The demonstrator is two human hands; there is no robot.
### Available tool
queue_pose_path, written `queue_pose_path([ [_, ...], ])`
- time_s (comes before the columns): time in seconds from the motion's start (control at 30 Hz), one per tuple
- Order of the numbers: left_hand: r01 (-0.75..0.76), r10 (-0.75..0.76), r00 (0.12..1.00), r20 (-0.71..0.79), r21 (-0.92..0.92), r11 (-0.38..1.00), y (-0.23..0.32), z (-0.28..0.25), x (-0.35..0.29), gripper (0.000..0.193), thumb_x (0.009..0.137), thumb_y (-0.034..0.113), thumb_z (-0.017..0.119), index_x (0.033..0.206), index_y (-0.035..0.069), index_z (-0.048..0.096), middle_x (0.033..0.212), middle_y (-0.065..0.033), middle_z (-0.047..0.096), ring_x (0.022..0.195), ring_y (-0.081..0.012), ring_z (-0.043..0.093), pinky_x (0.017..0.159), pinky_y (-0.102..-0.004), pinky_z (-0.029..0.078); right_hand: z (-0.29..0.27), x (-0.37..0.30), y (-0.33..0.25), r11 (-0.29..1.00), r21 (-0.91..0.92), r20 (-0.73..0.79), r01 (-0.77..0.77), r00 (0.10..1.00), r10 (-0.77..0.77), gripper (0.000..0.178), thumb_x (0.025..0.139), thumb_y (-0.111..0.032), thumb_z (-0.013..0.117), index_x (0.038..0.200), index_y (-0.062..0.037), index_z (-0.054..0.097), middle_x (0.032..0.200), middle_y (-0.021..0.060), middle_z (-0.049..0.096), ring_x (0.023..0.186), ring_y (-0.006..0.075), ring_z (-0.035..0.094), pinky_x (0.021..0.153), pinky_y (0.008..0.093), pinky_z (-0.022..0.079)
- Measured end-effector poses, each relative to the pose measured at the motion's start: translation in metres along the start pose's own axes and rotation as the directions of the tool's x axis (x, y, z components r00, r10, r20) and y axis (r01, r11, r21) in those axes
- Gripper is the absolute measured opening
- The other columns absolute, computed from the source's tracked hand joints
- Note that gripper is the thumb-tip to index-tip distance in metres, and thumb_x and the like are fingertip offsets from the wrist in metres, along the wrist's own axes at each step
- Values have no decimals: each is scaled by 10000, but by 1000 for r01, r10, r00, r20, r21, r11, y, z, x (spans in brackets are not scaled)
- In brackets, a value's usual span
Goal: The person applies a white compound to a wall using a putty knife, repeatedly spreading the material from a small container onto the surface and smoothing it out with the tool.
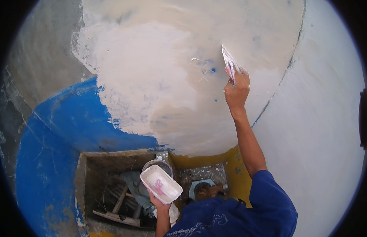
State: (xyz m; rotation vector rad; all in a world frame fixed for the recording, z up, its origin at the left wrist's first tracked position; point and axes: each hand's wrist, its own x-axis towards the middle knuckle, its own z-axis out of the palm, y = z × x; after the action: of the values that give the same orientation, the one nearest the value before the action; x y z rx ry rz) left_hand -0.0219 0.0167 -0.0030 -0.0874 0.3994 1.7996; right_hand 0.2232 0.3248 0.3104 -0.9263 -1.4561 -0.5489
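White putty covers the wall (152,79) over old blue paint. The right hand (236,91) grips a putty knife (229,62) tight, its blade flat on the wall. The left hand (160,197) holds a white tray (161,184) from below, down by the person's body.

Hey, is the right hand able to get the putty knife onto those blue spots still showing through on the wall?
Probably yes. The right hand already holds the putty knife against the wall, and the blue spots lie just left of the blade with nothing between. The left hand holds a white tray lower down, out of the way.
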Motion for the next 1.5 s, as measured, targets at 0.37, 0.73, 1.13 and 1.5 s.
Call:
queue_pose_path([
  [0.37,17,-16,1000,22,-31,999,0,-2,1,672,942,608,402,1452,170,415,1409,-103,500,1255,-393,499,1049,-617,378,19,-89,-47,982,189,285,-14,958,-41,574,651,139,536,1200,7,642,1233,153,622,1181,384,525,1012,454,413],
  [0.73,-36,35,999,35,13,999,-2,4,-2,678,938,613,411,1451,170,413,1415,-91,493,1271,-384,485,1063,-608,368,17,-58,-51,985,135,323,107,935,-146,562,631,136,547,1153,-23,680,1154,134,649,1111,356,550,918,449,446],
  [1.13,6,-6,1000,4,-38,999,1,11,8,650,945,596,409,1444,179,423,1403,-86,505,1251,-368,507,1042,-610,388,77,-118,-30,995,99,286,-19,958,-10,650,649,131,537,1278,-21,606,1393,222,423,1254,427,354,1021,544,268],
  [1.5,7,-7,1000,-14,-33,999,-3,10,2,639,953,589,391,1446,182,419,1402,-86,505,1248,-374,508,1049,-602,384,-11,-28,27,978,209,6,-3,1000,2,544,683,180,499,1184,27,646,1190,158,647,1168,388,528,1013,435,410],
])
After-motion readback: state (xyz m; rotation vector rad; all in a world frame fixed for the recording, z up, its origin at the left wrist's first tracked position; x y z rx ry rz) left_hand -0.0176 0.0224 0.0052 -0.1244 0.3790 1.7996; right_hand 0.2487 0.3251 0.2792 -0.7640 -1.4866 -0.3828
